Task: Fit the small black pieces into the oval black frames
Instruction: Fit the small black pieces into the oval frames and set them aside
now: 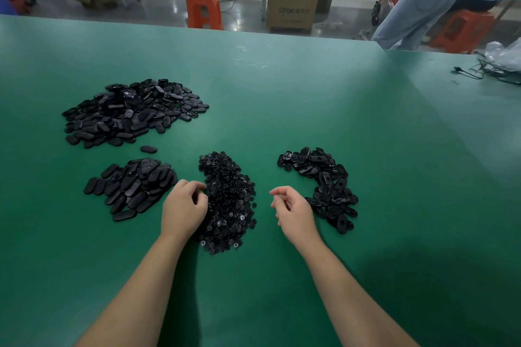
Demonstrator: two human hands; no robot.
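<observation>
Head view of a green table (282, 98) with a smooth matte top; its far edge runs across the upper scene and drops off to a grey floor. From here I see wide bare surface near me, on the right side, and between the piles and the far edge.

Four heaps of black plastic lie on it. Far left, the large heap of oval frames (132, 111) is glossy, rounded and loosely stacked. Nearer on the left, a smaller heap of oval frames (132, 186) lies flatter, with one stray frame (148, 149) just beyond it. In the middle, the small black pieces (228, 200) form a long mound of tiny round discs. At right, a curved row of ovals with holes in them (324, 183) bends toward me.

My left hand (184, 207) rests at the left edge of the disc mound, fingers curled and touching it; I cannot tell whether it grips a piece. My right hand (293, 211) hovers between the mound and the curved row, fingers loosely curled, thumb and forefinger close; whether anything is pinched I cannot tell.

Beyond the far edge stand an orange stool (203, 7) and a cardboard box (293, 1).
</observation>
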